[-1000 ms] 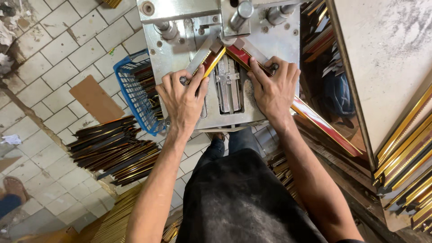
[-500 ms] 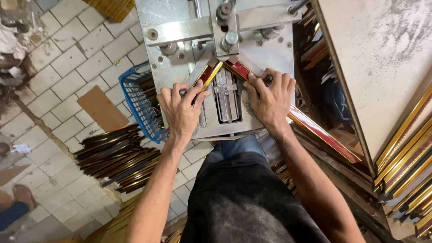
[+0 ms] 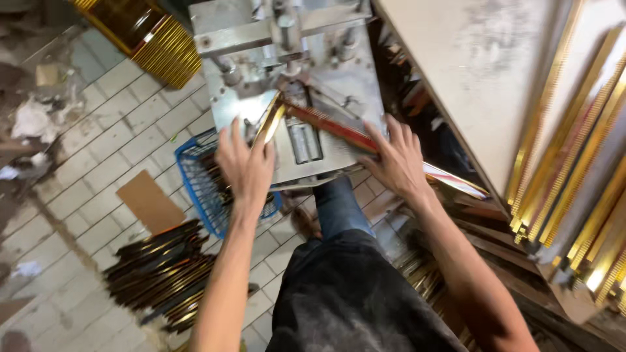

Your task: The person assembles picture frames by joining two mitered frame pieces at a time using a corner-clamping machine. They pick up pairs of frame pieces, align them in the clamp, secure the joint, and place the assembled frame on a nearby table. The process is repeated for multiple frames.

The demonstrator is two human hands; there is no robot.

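A grey metal joining machine (image 3: 339, 85) stands in front of me. Two gold and red frame mouldings meet in a corner at its middle. My left hand (image 3: 244, 166) rests on the short left moulding (image 3: 268, 122), fingers spread over it. My right hand (image 3: 394, 160) presses on the long right moulding (image 3: 345, 133), which runs down to the right past the machine's edge. Both hands lie flat on the pieces rather than curled around them.
A blue wire basket (image 3: 195, 189) with dark strips sits left of the machine. A pile of dark and gold strips (image 3: 163, 274) and a cardboard piece (image 3: 149, 202) lie on the tiled floor. Gold mouldings (image 3: 574, 169) lean at the right beside a grey board (image 3: 482, 72).
The view has swung and tilted. My hands have slid lower on the mouldings, with fingers spread wider, and the right moulding now lies at a flatter angle.
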